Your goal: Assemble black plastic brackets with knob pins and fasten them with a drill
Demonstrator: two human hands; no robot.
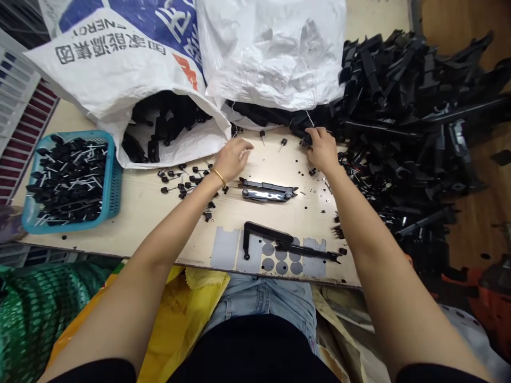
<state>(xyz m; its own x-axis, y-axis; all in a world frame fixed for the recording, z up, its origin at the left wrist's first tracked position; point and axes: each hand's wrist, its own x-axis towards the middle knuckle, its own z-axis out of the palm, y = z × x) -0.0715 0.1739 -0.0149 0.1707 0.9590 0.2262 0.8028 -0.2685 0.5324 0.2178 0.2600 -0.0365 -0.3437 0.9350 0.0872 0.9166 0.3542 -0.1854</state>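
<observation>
My left hand (232, 159) hovers by the mouth of the left woven sack (131, 69), thumb and fingers apart, with nothing visible in it. Beneath its wrist lie loose black-headed pins (187, 183) with metal shanks. My right hand (323, 150) reaches to the edge of the black plastic parts under the right white sack (271, 53). Its fingers are bent down over a small dark piece; what they grip is partly hidden. Between my forearms lie two folded black-and-grey arm-like parts (269, 190). Closer to me rests a black hinged bracket (267, 232).
A blue basket (114, 181) full of black-headed pins stands at the left. To the right, a large heap of black plastic parts (399, 106) covers the table side. Grey patches (224, 249) mark the table's front edge. Two single pins (282, 143) lie between my hands.
</observation>
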